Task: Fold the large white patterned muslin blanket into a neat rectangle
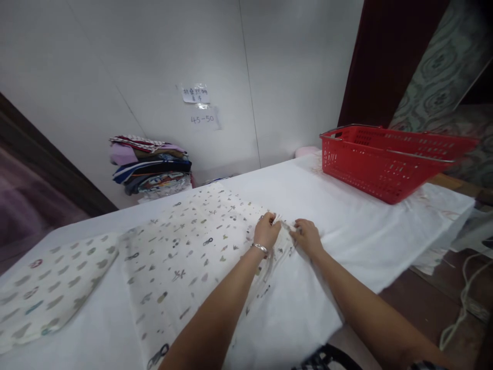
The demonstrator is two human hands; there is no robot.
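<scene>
Fingers closed, the left hand (266,231) and right hand (308,237) pinch the bunched right end of the cloth (215,231), otherwise spread on the table (354,231). Left of it lies a smaller cloth (57,288); a basket (379,164) stands far right.

Printed cloth (200,236) partly hidden by left forearm (227,303), folded cloth (63,280) cut off left, purple fabric (34,190) blurred

A pale panelled wall (300,77) backs a white-covered table (358,236); brownish floor (427,306) shows right.
</scene>
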